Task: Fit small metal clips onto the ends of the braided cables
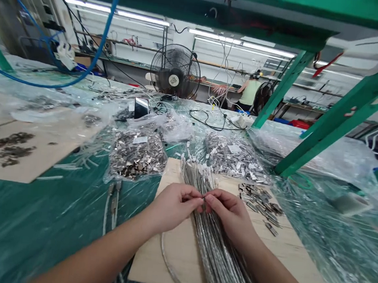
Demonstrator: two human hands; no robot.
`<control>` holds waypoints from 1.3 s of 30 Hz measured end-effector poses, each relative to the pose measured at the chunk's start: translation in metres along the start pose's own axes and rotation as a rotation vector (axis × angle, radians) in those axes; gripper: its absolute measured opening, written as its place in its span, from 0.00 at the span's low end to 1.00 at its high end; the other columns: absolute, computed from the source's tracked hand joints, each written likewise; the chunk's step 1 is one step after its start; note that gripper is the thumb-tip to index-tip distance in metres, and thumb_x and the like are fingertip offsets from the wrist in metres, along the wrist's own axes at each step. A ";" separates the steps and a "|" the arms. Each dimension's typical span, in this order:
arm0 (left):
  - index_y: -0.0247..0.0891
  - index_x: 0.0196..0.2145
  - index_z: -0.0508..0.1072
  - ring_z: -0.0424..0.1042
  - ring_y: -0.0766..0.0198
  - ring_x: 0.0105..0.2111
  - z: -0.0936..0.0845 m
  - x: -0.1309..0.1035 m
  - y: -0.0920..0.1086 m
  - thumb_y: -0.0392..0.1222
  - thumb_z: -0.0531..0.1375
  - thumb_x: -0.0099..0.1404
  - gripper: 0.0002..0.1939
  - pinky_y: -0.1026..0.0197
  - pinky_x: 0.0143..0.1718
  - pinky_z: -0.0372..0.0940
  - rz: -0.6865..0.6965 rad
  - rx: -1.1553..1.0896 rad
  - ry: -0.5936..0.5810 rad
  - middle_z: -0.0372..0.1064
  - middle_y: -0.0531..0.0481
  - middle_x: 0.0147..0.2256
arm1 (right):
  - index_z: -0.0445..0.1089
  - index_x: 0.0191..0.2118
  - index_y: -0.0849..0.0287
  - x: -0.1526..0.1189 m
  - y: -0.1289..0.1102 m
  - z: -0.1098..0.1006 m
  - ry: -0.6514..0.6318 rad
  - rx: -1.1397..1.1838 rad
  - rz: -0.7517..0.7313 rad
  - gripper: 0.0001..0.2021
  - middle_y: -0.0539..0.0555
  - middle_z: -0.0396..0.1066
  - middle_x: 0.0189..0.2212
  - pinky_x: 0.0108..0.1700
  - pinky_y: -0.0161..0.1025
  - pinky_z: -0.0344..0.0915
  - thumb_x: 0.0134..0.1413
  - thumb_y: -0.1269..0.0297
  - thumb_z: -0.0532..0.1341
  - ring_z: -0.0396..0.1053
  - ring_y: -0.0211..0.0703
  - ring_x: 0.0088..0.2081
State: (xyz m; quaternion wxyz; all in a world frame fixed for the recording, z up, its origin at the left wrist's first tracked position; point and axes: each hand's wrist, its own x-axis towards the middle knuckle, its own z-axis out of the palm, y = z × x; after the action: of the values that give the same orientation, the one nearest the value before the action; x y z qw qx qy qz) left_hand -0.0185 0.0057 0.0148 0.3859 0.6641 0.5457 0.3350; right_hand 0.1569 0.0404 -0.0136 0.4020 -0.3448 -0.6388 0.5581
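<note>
Where the long bundle of silver-grey cables (pixel 215 248) lies along the pale flat wooden board (pixel 173 262), one loose silver-grey cable (pixel 166 256) curves to its L. L hand (pixel 179 200) & R hand (pixel 229 208) meet over bundle's upper part, thumbs & fingertips pinching a tiny dark piece (pixel 204 198), too small to ID. R side of board: scattered small silver metal connectors (pixel 261 204). Beyond, on green plastic-sheeted table (pixel 68 219): clear bag of metal parts (pixel 138 155) L, second such bag (pixel 236 160) R. Bkgd: round black fan (pixel 175 66); person in pale-green top (pixel 251 93).
</note>
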 end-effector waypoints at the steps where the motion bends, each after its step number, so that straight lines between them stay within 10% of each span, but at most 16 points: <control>1: 0.42 0.33 0.76 0.73 0.64 0.29 -0.008 0.001 -0.001 0.48 0.53 0.66 0.14 0.67 0.29 0.63 -0.020 0.037 0.012 0.77 0.54 0.31 | 0.72 0.32 0.59 0.000 -0.001 0.001 0.020 -0.009 0.003 0.10 0.49 0.68 0.22 0.34 0.35 0.59 0.58 0.58 0.62 0.63 0.38 0.27; 9: 0.38 0.27 0.72 0.71 0.54 0.32 -0.100 0.001 -0.044 0.43 0.57 0.61 0.09 0.57 0.34 0.61 -0.354 0.552 0.371 0.73 0.45 0.28 | 0.72 0.33 0.59 0.000 -0.002 0.003 0.084 0.010 0.022 0.11 0.48 0.67 0.20 0.33 0.35 0.58 0.57 0.56 0.62 0.62 0.38 0.25; 22: 0.39 0.34 0.73 0.70 0.56 0.28 -0.113 0.003 -0.052 0.45 0.60 0.56 0.09 0.61 0.27 0.58 -0.345 0.490 0.537 0.71 0.47 0.26 | 0.71 0.29 0.59 0.001 -0.010 0.004 0.100 0.008 0.011 0.12 0.48 0.65 0.19 0.30 0.37 0.59 0.54 0.54 0.62 0.62 0.40 0.24; 27: 0.37 0.49 0.71 0.74 0.60 0.31 -0.091 0.006 -0.038 0.51 0.59 0.59 0.23 0.60 0.34 0.68 -0.229 0.084 0.460 0.73 0.49 0.31 | 0.71 0.35 0.58 0.001 -0.008 0.003 0.100 0.040 0.022 0.10 0.47 0.65 0.20 0.29 0.36 0.58 0.56 0.56 0.61 0.62 0.39 0.24; 39: 0.36 0.31 0.73 0.73 0.65 0.32 -0.002 0.003 0.004 0.40 0.66 0.55 0.08 0.65 0.36 0.68 -0.027 -0.320 0.200 0.74 0.50 0.31 | 0.71 0.31 0.59 0.000 -0.015 0.003 0.103 0.168 -0.004 0.11 0.47 0.66 0.19 0.28 0.35 0.59 0.55 0.56 0.61 0.62 0.37 0.23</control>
State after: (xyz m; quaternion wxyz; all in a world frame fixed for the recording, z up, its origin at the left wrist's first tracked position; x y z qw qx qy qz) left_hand -0.0174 0.0085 0.0192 0.4349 0.5502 0.5299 0.4767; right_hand 0.1546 0.0367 0.0006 0.4629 -0.3368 -0.5688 0.5905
